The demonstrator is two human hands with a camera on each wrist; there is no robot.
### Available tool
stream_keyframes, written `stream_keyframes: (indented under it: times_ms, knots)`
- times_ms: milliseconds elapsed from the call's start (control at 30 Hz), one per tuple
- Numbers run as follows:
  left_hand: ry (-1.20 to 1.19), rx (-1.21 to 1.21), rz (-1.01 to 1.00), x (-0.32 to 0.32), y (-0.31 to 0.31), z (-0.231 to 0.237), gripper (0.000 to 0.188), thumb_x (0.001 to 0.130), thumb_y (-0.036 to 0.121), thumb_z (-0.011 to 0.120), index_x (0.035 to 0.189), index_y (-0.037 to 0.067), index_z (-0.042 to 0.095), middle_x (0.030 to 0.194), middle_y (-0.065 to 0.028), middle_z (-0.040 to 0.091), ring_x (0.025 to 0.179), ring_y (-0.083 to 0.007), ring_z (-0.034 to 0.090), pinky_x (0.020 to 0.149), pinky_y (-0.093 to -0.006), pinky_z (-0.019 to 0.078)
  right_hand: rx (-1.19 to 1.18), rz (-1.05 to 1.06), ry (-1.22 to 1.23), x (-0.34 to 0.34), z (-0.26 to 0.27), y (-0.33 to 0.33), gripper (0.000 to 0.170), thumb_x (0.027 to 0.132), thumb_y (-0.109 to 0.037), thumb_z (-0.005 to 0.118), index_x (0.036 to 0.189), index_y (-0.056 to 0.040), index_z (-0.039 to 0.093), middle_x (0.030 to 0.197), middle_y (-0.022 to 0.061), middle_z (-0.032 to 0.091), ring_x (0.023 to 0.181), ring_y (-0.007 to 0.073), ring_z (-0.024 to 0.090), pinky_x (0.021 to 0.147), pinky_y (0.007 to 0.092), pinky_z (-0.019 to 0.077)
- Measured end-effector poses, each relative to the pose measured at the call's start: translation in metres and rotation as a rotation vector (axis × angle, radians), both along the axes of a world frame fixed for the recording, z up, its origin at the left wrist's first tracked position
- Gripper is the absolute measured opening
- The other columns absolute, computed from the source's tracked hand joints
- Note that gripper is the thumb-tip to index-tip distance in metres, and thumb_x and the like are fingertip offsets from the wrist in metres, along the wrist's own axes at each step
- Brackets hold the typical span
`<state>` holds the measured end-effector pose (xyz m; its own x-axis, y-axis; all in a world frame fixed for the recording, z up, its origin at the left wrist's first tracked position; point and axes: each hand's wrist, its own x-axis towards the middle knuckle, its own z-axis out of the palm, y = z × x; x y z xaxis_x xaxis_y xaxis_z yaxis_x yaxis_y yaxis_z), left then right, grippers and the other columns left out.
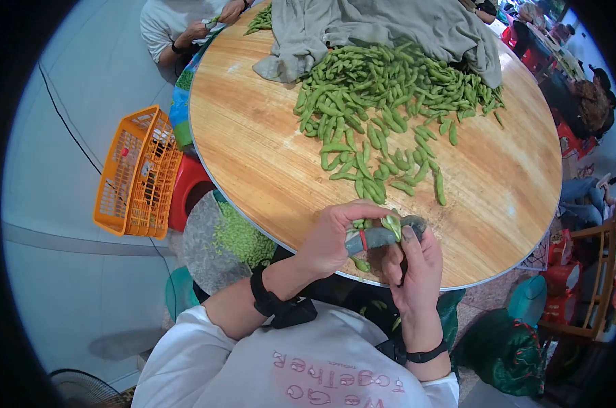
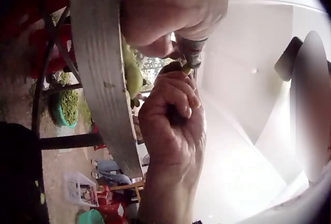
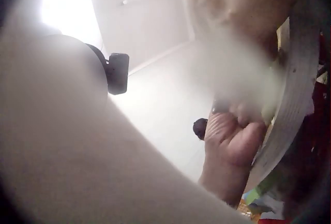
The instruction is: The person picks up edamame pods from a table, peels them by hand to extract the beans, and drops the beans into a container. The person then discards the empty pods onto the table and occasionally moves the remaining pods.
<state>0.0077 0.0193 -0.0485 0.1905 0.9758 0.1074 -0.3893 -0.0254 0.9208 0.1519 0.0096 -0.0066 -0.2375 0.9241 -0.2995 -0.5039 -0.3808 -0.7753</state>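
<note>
Both hands meet above the near edge of the round wooden table (image 1: 253,156). Between them is a green soybean pod (image 1: 391,225), pale where it is split. My left hand (image 1: 330,238) pinches the pod between fingers and a thumb in a grey cover with a red band. From the other side my right hand (image 1: 418,262) grips the pod's end, and a grey cover sits on one of its digits. In the left wrist view the right hand (image 2: 173,113) has curled fingers. The right wrist view is blurred where the hands meet.
A heap of soybean pods (image 1: 376,95) spreads over the table, partly under a grey cloth (image 1: 389,30). At the left, a basin (image 1: 199,234) holds shelled beans, near an orange crate (image 1: 134,173) and red stool (image 1: 189,183). Another person (image 1: 175,30) sits across the table.
</note>
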Motion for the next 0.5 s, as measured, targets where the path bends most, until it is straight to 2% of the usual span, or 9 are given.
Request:
stream_keyframes:
  times_ms: [33,100,233,300,500]
  knots:
    - [0.003,-0.002,-0.001,-0.001,0.000,0.004,0.032,0.080,0.007,0.065,0.109,-0.001,0.054,0.092,-0.0069,0.058,0.087,-0.0132,0.058,0.073,-0.0230,0.0473,-0.002,-0.001,0.003,0.001,0.001,0.000,0.012,0.093,-0.017,0.045,0.092,-0.0051,0.048,0.058,0.0003,0.045,0.042,0.0056,0.036,0.037,0.0187,0.0262]
    - [-0.076,-0.187,-0.115,-0.001,-0.003,0.016,0.025,0.080,0.008,0.064,0.101,0.000,0.055,0.087,-0.0040,0.058,0.079,-0.0085,0.056,0.066,-0.0192,0.0442,0.032,0.074,-0.037,0.005,0.001,0.000,0.017,0.095,-0.020,0.040,0.090,-0.0047,0.048,0.058,-0.0001,0.044,0.046,0.0053,0.037,0.041,0.0187,0.0277]
    - [-0.076,-0.196,-0.035,0.001,-0.002,0.014,0.019,0.082,0.012,0.063,0.096,0.002,0.054,0.082,-0.0005,0.057,0.070,-0.0037,0.051,0.057,-0.0161,0.0390,0.142,0.169,-0.165,0.017,-0.003,-0.004,0.022,0.096,-0.021,0.037,0.086,-0.0043,0.047,0.059,-0.0004,0.044,0.049,0.0051,0.038,0.044,0.0190,0.0283]
    - [-0.068,-0.265,-0.019,0.002,-0.003,0.016,0.019,0.083,0.015,0.060,0.097,0.002,0.054,0.080,0.0015,0.055,0.065,-0.0019,0.048,0.054,-0.0149,0.0364,0.180,0.322,-0.236,0.022,-0.004,-0.006,0.027,0.097,-0.022,0.035,0.081,-0.0044,0.046,0.060,-0.0006,0.044,0.050,0.0051,0.038,0.045,0.0193,0.0288]
    - [0.074,-0.225,0.036,0.006,-0.008,0.025,0.017,0.085,0.016,0.058,0.095,0.003,0.054,0.079,0.0027,0.055,0.065,-0.0008,0.047,0.054,-0.0148,0.0357,0.115,0.274,-0.212,0.020,-0.002,-0.007,0.027,0.096,-0.020,0.036,0.076,-0.0045,0.045,0.060,-0.0008,0.046,0.050,0.0049,0.038,0.045,0.0190,0.0293]
